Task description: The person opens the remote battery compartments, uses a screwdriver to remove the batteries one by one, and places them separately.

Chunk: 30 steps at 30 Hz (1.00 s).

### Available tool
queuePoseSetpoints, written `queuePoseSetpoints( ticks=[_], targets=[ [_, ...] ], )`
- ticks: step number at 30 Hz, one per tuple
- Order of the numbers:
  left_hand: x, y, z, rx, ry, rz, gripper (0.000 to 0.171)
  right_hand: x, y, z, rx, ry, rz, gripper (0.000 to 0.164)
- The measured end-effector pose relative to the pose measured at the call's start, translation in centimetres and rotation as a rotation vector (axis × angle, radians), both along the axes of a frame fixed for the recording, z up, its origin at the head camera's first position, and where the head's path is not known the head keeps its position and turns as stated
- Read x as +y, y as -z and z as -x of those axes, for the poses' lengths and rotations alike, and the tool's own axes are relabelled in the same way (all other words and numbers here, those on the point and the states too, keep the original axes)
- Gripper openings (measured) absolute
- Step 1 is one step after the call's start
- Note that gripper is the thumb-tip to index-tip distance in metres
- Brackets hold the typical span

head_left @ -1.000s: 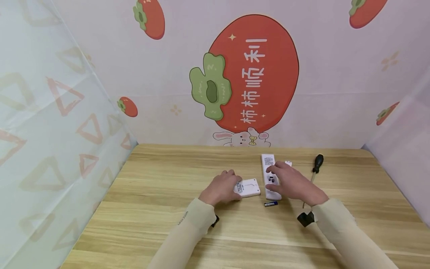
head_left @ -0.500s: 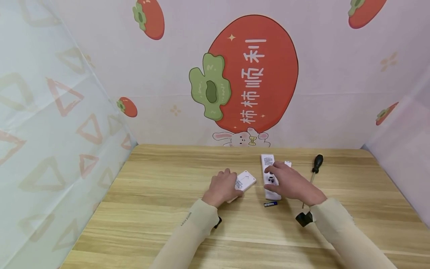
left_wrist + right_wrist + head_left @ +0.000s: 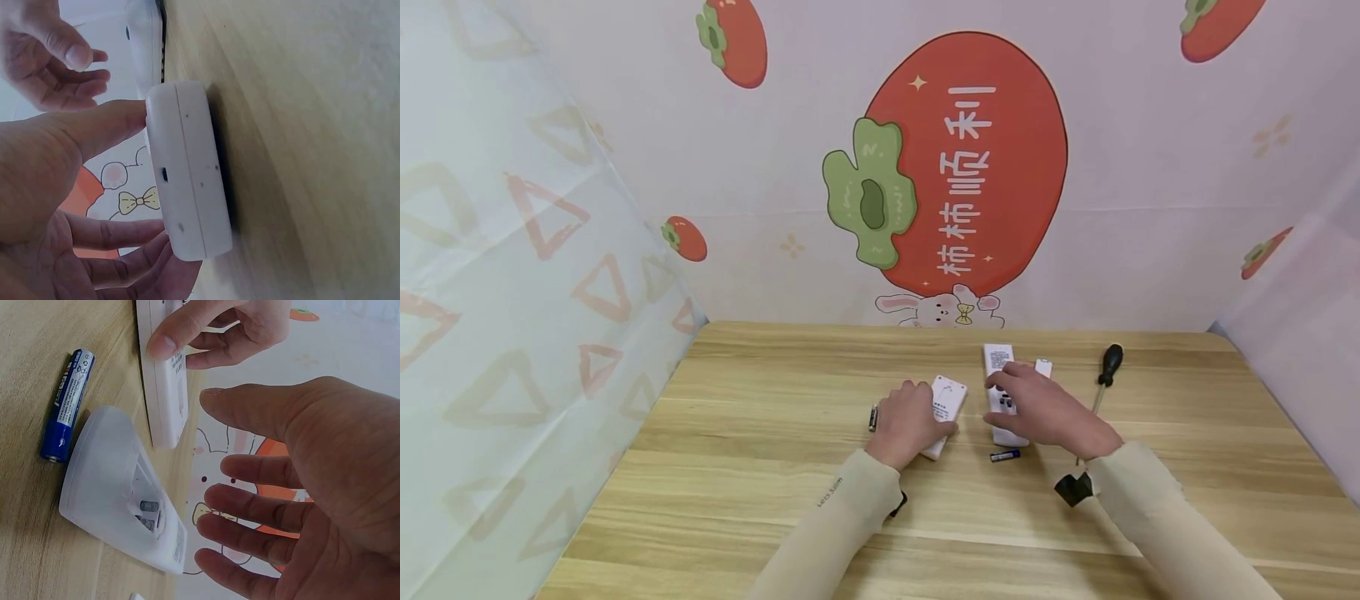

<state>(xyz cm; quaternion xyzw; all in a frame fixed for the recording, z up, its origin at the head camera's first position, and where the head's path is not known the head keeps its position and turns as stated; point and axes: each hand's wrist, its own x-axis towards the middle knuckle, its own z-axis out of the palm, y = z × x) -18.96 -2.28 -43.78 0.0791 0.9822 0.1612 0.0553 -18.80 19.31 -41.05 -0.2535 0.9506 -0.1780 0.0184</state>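
Observation:
My left hand [image 3: 912, 423] grips a flat white plastic case [image 3: 950, 398] by its long sides, thumb on one edge and fingers on the other. In the left wrist view the case [image 3: 187, 175] shows its end, close over the wood. Right of it lies a white remote control [image 3: 997, 357], back up, its battery compartment uncovered. My right hand [image 3: 1037, 408] hovers over this remote, fingers spread and holding nothing. The right wrist view shows two dark pieces inside the remote [image 3: 94, 481]. A blue battery [image 3: 1004, 456] lies off the remote's near end.
Another battery [image 3: 873, 417] lies left of my left hand. A small white cover [image 3: 1043, 367] sits behind my right hand. Farther right is a black-handled screwdriver [image 3: 1111, 365], its shaft toward me. A printed cloth wall [image 3: 775, 167] rises behind the wooden table [image 3: 760, 375].
My left hand has turned the white case from crosswise to lengthwise and shifted slightly right. The battery on the left has come into view. My right hand has barely moved.

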Motion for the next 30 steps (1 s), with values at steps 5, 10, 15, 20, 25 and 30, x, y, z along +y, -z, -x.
queuePoseSetpoints(
  ticks=[5, 10, 15, 20, 25, 30],
  targets=[
    [0.1, 0.1, -0.2, 0.006, -0.013, -0.029, 0.063, -0.5, -0.1, 0.0, 0.004, -0.018, -0.014, 0.040],
    [0.2, 0.1, -0.3, 0.014, -0.007, -0.027, 0.066, -1.3, -0.1, 0.1, -0.032, -0.009, -0.040, 0.037],
    [0.3, 0.0, -0.4, -0.008, -0.012, -0.044, 0.065, -1.6, 0.2, 0.1, -0.032, -0.011, -0.048, 0.035],
    [0.4, 0.0, -0.5, -0.027, -0.033, -0.075, 0.063, -1.5, 0.2, 0.1, -0.027, -0.008, -0.053, 0.034],
    [0.6, 0.1, -0.5, -0.025, -0.049, -0.101, 0.062, -1.5, 0.2, 0.1, -0.030, 0.010, -0.065, 0.035],
    [0.8, 0.3, -0.3, -0.009, -0.061, -0.105, 0.060, -1.6, 0.1, 0.1, -0.037, 0.019, -0.074, 0.035]
  ],
)
